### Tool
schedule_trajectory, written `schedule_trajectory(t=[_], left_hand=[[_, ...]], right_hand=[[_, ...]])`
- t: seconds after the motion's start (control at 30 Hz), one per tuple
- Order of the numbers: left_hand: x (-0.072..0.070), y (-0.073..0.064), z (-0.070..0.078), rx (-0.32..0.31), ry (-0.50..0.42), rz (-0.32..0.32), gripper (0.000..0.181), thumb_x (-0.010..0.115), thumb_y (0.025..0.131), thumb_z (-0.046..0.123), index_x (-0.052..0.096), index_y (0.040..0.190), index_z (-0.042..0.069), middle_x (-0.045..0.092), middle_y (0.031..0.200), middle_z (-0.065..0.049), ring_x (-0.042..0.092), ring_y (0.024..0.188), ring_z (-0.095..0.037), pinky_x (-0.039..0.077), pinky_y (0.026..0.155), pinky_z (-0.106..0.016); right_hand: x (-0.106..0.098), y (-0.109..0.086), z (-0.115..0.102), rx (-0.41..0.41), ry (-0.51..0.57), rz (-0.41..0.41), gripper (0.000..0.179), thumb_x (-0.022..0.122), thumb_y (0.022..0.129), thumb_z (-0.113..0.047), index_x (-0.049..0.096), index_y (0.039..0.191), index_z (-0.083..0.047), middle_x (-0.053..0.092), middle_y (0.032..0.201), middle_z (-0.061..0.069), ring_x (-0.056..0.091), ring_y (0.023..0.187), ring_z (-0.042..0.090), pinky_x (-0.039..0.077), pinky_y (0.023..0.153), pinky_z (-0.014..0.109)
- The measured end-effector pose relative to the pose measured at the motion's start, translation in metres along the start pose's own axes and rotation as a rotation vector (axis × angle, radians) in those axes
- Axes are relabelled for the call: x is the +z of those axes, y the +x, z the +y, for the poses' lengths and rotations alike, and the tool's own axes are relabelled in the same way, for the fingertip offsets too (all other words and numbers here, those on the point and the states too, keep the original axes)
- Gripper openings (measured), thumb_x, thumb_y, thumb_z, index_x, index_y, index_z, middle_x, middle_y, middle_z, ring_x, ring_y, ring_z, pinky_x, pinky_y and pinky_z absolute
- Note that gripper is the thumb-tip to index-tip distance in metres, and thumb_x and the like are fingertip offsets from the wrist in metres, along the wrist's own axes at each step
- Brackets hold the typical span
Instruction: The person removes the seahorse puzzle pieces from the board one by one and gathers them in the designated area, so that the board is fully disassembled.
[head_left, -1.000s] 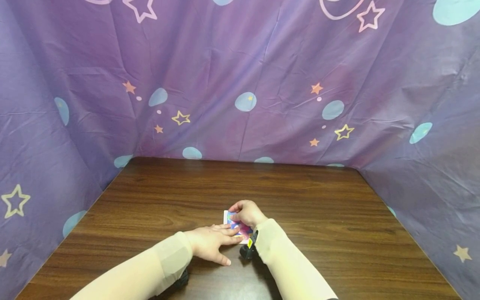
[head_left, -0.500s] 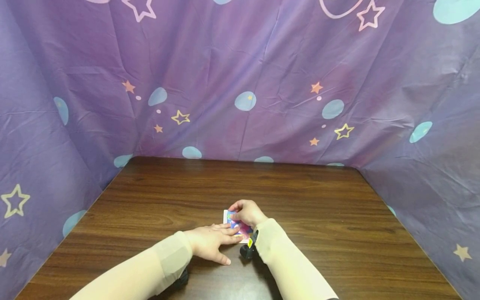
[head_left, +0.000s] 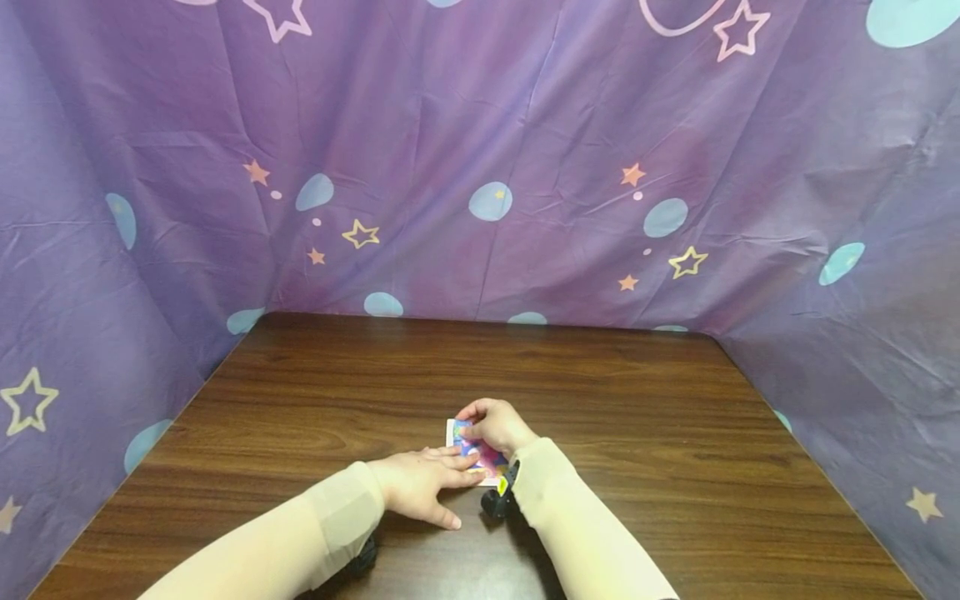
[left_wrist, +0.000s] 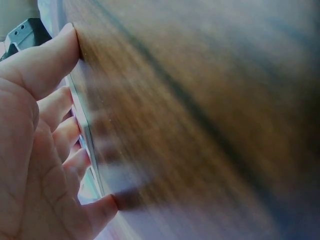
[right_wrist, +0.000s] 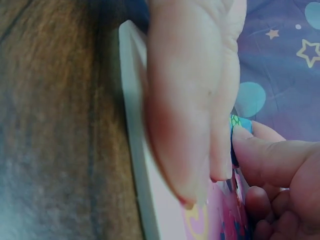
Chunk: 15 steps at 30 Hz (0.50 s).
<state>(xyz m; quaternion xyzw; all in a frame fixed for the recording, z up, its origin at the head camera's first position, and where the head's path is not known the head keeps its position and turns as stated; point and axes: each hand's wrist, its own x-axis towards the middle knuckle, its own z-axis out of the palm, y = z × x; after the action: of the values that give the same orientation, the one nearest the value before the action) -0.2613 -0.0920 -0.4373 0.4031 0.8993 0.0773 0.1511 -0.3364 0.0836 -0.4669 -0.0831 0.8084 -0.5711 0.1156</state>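
Note:
A small flat picture board (head_left: pixel 450 435) with a white border and a pink, blue and yellow picture lies on the brown table. My left hand (head_left: pixel 420 487) rests across its near left part, fingers straight and spread, thumb on the tabletop. From the right, my right hand (head_left: pixel 501 427) reaches over the board and pinches the picture's blue-green far part (right_wrist: pixel 240 121) between thumb and finger. Whether that part is a loose piece or one with the board, I cannot tell. In the left wrist view, the board's thin edge (left_wrist: pixel 84 120) runs beside the left fingers. Both hands hide much of the picture.
The wood-grain table (head_left: pixel 637 400) extends around the hands. A purple cloth (head_left: pixel 420 150) with stars and blue ovals hangs behind it and along both sides. A black wrist camera (head_left: pixel 493 503) sits under the right wrist, close to the board's near edge.

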Motion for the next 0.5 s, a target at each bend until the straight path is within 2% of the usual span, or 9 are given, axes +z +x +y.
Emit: schedule_trajectory(t=[0.27, 0.5], left_hand=[[-0.0012, -0.0003, 0.0001, -0.006, -0.004, -0.003, 0.072, 0.064, 0.085, 0.052, 0.040, 0.148, 0.028, 0.026, 0.157, 0.003, 0.020, 0.145, -0.019, 0.024, 0.114, -0.048], [-0.0010, -0.0006, 0.0001, -0.001, -0.007, 0.004, 0.072, 0.065, 0.084, 0.052, 0.041, 0.147, 0.027, 0.027, 0.157, 0.003, 0.021, 0.145, -0.019, 0.025, 0.114, -0.049]], right_hand=[[-0.0032, 0.0002, 0.0004, 0.007, 0.015, -0.003, 0.023, 0.073, 0.077, 0.001, 0.071, 0.099, 0.004, 0.066, 0.079, 0.000, 0.058, 0.069, 0.010, 0.049, 0.060, 0.020], [-0.0060, 0.0000, 0.0006, 0.022, 0.000, 0.005, 0.017, 0.074, 0.078, -0.001, 0.068, 0.093, 0.002, 0.062, 0.073, 0.001, 0.055, 0.061, 0.010, 0.044, 0.051, 0.020]])
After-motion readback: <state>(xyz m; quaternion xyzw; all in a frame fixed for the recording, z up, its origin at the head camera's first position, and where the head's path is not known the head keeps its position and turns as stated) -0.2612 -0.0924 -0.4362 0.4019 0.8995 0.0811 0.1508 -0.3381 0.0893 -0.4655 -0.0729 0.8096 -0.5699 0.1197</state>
